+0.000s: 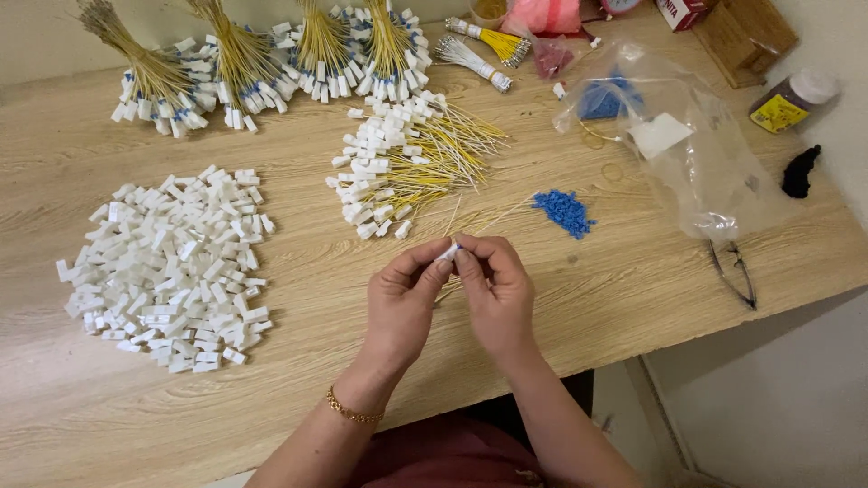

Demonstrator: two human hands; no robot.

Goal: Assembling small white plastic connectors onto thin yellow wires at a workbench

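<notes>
both hands meet above the table [633, 289]. the left hand [402, 303] and the right hand [497, 294] pinch 1 small white connector [447, 253] between closed fingertips, with thin yellow wires [479, 221] coming out. a blue pile [563, 212] lies near, a white pile [172, 267] well apart.

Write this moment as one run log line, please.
left hand: pinches white connector | right hand: pinches same connector, yellow wires attached | nearby: blue clips, loose white housings pile
</notes>
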